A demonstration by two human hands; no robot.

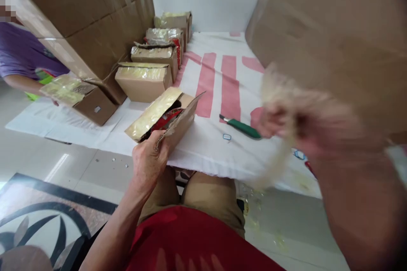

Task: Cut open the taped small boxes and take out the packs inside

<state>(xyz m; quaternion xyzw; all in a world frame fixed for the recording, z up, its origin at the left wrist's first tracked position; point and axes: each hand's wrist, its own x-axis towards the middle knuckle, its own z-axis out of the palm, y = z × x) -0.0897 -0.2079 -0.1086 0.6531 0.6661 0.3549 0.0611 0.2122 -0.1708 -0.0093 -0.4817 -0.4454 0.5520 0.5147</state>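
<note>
My left fingers (157,138) have the open box (186,129) by its wall
Guessing that's to steady it at the table's (203,146) near edge. Blurry right fingers (273,120) grip what looks like a tape strip (280,163); green cutter (244,129) lies beside them, handle handily rightward.

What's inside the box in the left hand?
A red item shows through the gap in the box. The taped flap covers part; its full shape and anything beneath cannot be seen.

My right hand (313,122) is motion-blurred, my left hand (149,152) sharper; glare streaks the floor (57,167); the right corners are dark.
</note>
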